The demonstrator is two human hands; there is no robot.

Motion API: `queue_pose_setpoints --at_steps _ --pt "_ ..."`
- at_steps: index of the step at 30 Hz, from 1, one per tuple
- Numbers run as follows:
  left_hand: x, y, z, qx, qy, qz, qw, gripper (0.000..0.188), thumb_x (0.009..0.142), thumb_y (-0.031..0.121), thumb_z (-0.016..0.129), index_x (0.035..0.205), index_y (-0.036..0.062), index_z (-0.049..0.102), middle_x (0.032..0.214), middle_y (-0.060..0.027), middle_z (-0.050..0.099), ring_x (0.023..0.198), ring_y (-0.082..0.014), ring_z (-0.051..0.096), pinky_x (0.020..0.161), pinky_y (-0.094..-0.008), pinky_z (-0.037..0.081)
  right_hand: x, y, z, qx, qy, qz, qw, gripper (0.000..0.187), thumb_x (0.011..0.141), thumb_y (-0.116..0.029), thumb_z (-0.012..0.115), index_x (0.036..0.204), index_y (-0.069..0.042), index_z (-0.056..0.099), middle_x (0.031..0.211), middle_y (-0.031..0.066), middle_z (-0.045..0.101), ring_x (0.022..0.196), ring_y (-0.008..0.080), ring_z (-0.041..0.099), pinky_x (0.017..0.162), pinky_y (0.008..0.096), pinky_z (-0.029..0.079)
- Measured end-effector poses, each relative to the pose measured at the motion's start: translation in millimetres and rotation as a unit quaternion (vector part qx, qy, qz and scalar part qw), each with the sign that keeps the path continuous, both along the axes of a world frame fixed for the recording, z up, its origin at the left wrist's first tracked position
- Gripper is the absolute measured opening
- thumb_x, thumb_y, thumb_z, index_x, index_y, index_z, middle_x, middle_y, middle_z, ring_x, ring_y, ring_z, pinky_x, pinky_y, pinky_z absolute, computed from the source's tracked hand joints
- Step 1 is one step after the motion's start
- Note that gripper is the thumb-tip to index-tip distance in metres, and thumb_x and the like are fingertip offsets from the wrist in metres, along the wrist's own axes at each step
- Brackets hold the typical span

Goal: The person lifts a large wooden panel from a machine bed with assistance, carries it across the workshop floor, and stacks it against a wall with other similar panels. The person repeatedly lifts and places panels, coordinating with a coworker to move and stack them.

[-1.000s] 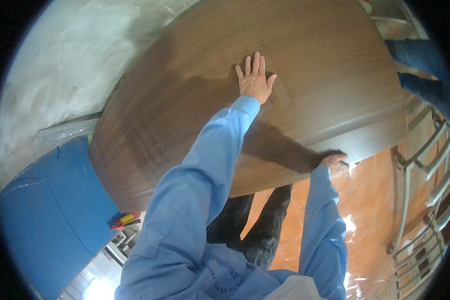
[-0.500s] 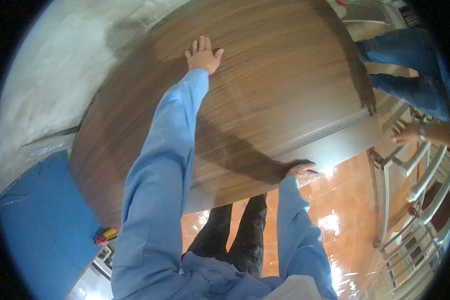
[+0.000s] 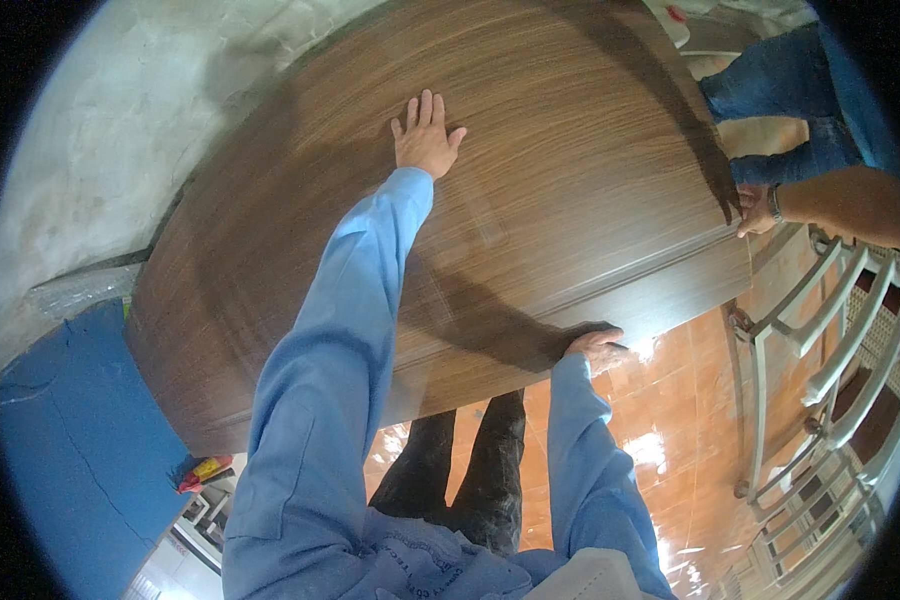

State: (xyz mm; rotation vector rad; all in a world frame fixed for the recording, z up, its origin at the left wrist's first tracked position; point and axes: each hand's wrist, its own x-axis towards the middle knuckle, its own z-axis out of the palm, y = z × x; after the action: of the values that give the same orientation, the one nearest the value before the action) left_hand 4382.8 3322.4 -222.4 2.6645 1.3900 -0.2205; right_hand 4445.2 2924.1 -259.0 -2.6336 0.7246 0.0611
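The brown panel (image 3: 560, 170) is beside a blue board (image 3: 80, 430); left hand (image 3: 427, 145) spread flat on the panel, gripping nothing; right hand (image 3: 598, 348) at the panel's near edge (how closed, I cannot tell)

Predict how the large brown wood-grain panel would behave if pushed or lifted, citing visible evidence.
The panel is probably stiff: its broad face shows no folds. It may be heavy, since it dwarfs the left hand spread on it. Its smooth sheen suggests a palm could slip.
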Motion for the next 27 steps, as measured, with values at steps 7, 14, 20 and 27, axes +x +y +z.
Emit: queue_pose_setpoints --at_steps 7,14,20,27 --pt "-51 -99 9 -0.011 -0.041 -0.086 0.995 0.069 0.094 0.049 0.038 0.146 0.0070 0.020 0.154 -0.0127 0.010 0.141 -0.0331 0.011 0.112 -0.0534 0.013 3 -36 -30 0.115 0.008 0.047 0.992 0.055 0.097 -0.040 0.037 0.120 0.010 0.043 0.119 0.0286 0.048 0.112 0.0402 0.048 0.094 0.0472 0.039" --pt "-156 -289 42 -0.130 -0.100 -0.086 0.983 0.069 0.090 0.037 0.051 0.144 0.0042 0.023 0.153 -0.0144 0.012 0.141 -0.0325 0.012 0.111 -0.0545 0.014 -22 -260 -103 0.025 -0.058 0.490 0.869 0.046 0.098 -0.033 0.039 0.125 0.003 0.048 0.126 0.0194 0.050 0.116 0.0374 0.046 0.098 0.0413 0.038" --pt "-235 -407 57 -0.192 0.018 0.028 0.981 0.072 0.090 0.037 0.050 0.146 0.0060 0.018 0.154 -0.0131 0.009 0.142 -0.0317 0.008 0.112 -0.0533 0.011 -62 -366 -100 0.159 0.591 0.046 0.789 0.039 0.094 -0.035 0.046 0.114 -0.003 0.055 0.117 0.0104 0.057 0.102 0.0279 0.055 0.079 0.0445 0.047" --pt "-260 -483 61 -0.229 0.006 0.183 0.956 0.068 0.091 0.036 0.048 0.146 0.0070 0.019 0.154 -0.0130 0.010 0.142 -0.0302 0.010 0.112 -0.0488 0.015 -83 -360 -41 0.229 0.478 0.278 0.801 0.031 0.086 -0.030 0.057 0.098 -0.002 0.060 0.082 0.0094 0.065 0.066 0.0173 0.061 0.050 0.0318 0.049"
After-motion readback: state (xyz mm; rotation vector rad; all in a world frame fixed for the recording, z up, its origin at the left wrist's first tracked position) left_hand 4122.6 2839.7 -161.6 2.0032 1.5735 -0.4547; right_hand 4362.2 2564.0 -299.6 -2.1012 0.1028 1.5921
